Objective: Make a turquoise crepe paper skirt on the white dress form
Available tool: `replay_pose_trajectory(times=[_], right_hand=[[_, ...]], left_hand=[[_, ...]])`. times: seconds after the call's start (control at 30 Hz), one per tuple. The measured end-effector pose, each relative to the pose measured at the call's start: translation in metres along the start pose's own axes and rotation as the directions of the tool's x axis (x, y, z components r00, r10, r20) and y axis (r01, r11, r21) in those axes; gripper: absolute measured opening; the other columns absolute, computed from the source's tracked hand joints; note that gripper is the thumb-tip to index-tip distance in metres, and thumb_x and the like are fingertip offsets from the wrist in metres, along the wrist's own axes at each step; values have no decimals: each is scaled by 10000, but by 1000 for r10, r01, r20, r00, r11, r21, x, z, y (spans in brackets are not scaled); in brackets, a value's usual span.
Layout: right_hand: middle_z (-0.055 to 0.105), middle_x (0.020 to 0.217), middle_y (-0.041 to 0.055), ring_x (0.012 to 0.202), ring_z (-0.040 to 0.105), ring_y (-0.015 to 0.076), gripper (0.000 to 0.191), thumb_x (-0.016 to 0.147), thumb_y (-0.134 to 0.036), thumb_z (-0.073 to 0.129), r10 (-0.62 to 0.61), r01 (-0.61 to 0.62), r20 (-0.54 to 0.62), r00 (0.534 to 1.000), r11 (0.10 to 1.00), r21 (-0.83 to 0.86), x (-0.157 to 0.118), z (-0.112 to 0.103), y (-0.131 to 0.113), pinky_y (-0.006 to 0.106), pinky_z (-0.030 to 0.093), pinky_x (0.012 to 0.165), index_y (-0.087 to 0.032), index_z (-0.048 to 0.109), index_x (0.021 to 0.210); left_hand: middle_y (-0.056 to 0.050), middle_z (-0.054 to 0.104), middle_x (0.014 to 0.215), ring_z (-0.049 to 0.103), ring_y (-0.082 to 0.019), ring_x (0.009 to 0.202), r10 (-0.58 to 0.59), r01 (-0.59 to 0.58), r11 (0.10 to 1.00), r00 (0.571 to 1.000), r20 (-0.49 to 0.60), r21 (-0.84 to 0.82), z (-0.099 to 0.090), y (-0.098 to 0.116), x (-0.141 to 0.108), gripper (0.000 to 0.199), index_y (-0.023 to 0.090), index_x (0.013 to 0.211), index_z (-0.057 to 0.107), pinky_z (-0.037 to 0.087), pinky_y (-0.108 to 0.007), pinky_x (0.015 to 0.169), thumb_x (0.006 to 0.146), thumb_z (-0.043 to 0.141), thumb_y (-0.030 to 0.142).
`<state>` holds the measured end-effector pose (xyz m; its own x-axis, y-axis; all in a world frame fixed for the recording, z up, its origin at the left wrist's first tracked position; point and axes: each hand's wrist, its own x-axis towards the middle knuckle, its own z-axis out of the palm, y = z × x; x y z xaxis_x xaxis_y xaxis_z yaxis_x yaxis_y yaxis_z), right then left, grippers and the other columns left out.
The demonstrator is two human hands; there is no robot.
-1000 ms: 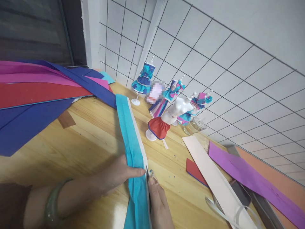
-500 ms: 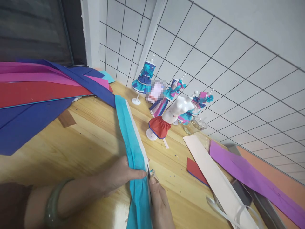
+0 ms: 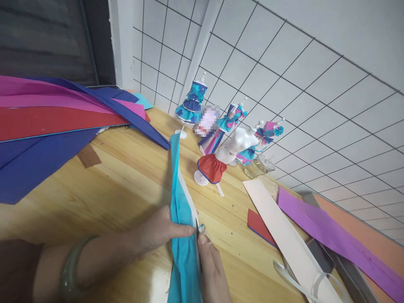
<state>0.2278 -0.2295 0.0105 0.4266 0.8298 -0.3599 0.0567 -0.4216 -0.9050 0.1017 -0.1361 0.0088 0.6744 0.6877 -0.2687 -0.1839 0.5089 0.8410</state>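
Observation:
A long turquoise strip of crinkled paper or cloth [image 3: 184, 210] with a white edge runs from the table's middle toward me. My left hand [image 3: 166, 229] is closed around it, thumb lying on top near the white edge. My right hand [image 3: 211, 261] is closed on what looks like a pair of scissors [image 3: 197, 224]; only a dark, narrow blade shows at the white edge, the handles hidden by the fingers. A thin curled offcut [image 3: 203, 229] sits by my right fingertips.
Small mannequins in dresses stand at the back, a red-skirted mannequin [image 3: 211, 168] nearest, beside a glass jar [image 3: 259, 166]. Pink, red and blue sheets [image 3: 47, 122] pile up at left. A cream strip [image 3: 284, 235], a purple strip [image 3: 334, 235] and a red piece [image 3: 260, 227] lie right.
The far end of the turquoise strip has folded over and shifted to the right, and the blue strip's tip beside it has moved too. Both hands stay nearly in place.

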Motion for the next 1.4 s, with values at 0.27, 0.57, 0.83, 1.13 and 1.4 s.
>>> replay_pose_trajectory(times=[0.27, 0.57, 0.83, 1.13, 1.4], right_hand=[[605, 1234, 82, 1253, 435, 273, 626, 762, -638, 518, -1, 1, 0, 1000, 1000, 3, 0, 2, -2, 332, 352, 1030, -145, 644, 1127], [618, 1216, 76, 1252, 435, 270, 604, 769, -629, 517, -21, 21, 15, 1000, 999, 28, -1, 2, -4, 344, 342, 1035, -148, 647, 1110], [634, 1192, 68, 1248, 434, 277, 587, 762, -624, 532, -55, 54, 23, 998, 998, 40, 0, 4, -5, 335, 349, 1022, -152, 660, 1087], [615, 1218, 76, 1280, 383, 297, 554, 771, -596, 539, -52, 52, 20, 998, 998, 31, -1, 6, -4, 384, 283, 1063, -155, 663, 1082], [624, 1208, 54, 1234, 446, 275, 582, 758, -623, 538, -45, 46, 12, 999, 999, -23, -3, 4, 0, 309, 357, 1003, -168, 653, 1103]], left_hand=[[-29, 724, 888, 646, -224, 874, 0, 0, 1000, 1000, -3, 10, 0, 1, 1, 236, 167, 869, 679, 487, -331, 799, 655, 733, 252], [10, 719, 864, 630, -213, 883, 1, -1, 1000, 1000, 1, -7, 2, 2, -2, 223, 166, 896, 676, 477, -304, 807, 677, 697, 202], [4, 706, 868, 625, -188, 873, -5, 5, 1000, 1000, 28, -18, -1, 0, 2, 275, 148, 913, 659, 472, -294, 809, 656, 734, 214], [-20, 714, 847, 642, -200, 856, -71, 66, 981, 997, -22, -183, 0, 3, 2, 315, 159, 944, 662, 477, -327, 818, 648, 749, 218], [-26, 677, 711, 618, -167, 675, -75, 55, 979, 993, -93, -198, -2, 5, 6, 250, 124, 800, 622, 490, -298, 680, 603, 759, 194]])
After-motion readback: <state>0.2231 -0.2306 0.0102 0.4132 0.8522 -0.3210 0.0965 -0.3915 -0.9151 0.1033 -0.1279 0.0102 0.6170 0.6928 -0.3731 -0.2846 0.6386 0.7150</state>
